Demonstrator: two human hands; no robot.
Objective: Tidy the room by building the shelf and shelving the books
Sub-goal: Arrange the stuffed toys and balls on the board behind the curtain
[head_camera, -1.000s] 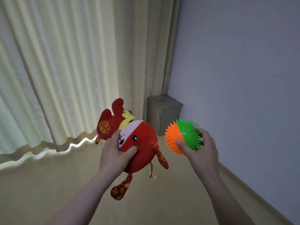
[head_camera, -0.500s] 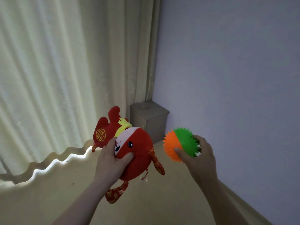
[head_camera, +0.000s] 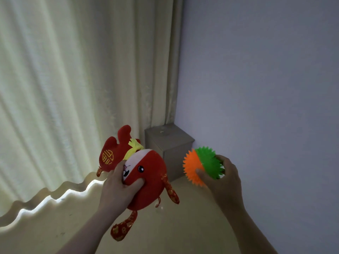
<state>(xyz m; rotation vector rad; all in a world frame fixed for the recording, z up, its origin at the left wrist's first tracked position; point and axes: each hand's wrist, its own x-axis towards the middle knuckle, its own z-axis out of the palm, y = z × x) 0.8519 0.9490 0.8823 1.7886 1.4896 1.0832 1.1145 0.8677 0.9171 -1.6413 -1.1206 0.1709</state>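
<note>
Grasping a plush toy [head_camera: 146,180] in the left fingers [head_camera: 135,182] and a spiky ball [head_camera: 203,165] in the right fingers [head_camera: 201,176], near the far cabinet [head_camera: 170,142]; no shelf or books visible, probably early.

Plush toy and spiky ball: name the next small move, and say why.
Probably set the ball on the cabinet ahead. The left hand grips the plush toy and the right hand grips the ball, so neither is free, and the cabinet stands close in the corner.
</note>
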